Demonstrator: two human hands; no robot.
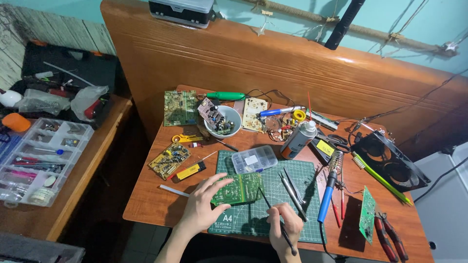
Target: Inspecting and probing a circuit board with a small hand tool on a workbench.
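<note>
My left hand (202, 207) grips the left edge of a green circuit board (241, 187) and holds it tilted on the green cutting mat (292, 219). My right hand (286, 229) is closed around a thin black probe-like tool (273, 214), whose tip points up-left and touches the board's lower right edge. Tweezers (291, 187) lie on the mat just right of the board.
A clear parts box (254, 159), a white bowl (229, 127) with a board in it, a spray can (298, 140), a blue-handled soldering iron (327, 191), several loose circuit boards, pliers (390, 238) and a black fan (389, 161) crowd the wooden table. A compartment organiser (41, 160) sits on the left bench.
</note>
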